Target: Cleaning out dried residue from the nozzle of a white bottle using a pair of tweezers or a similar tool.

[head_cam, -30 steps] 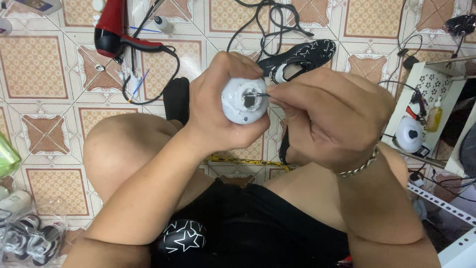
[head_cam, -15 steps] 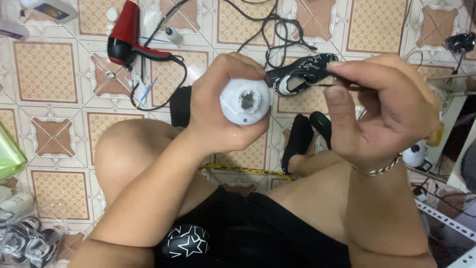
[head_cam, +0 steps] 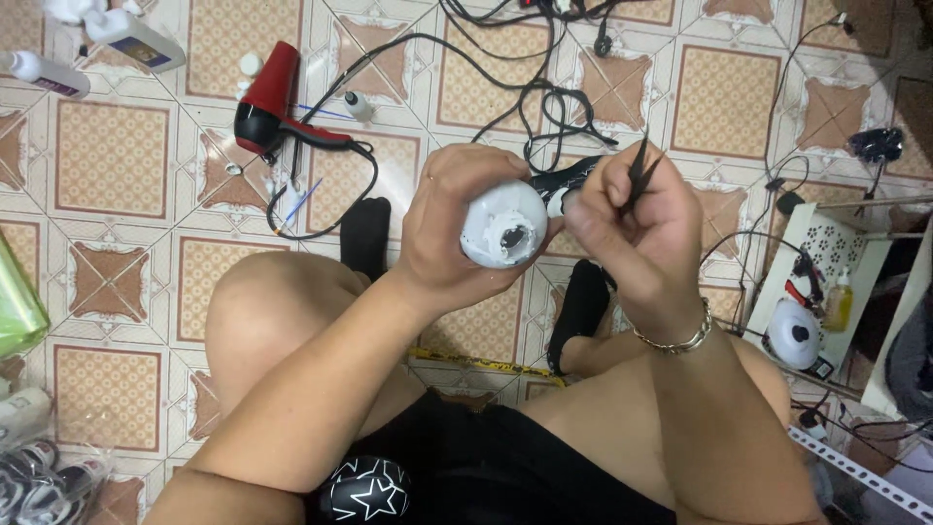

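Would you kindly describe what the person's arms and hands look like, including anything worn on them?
Both forearms are bare, with no sleeves or gloves in view. The right hand has a silver-coloured chain bracelet at its wrist. The left hand has a thin ring on one finger.

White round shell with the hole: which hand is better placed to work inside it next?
Probably the right hand: it pinches black tweezers right beside the white round shell, whereas the left hand is wrapped around the shell, steadying it.
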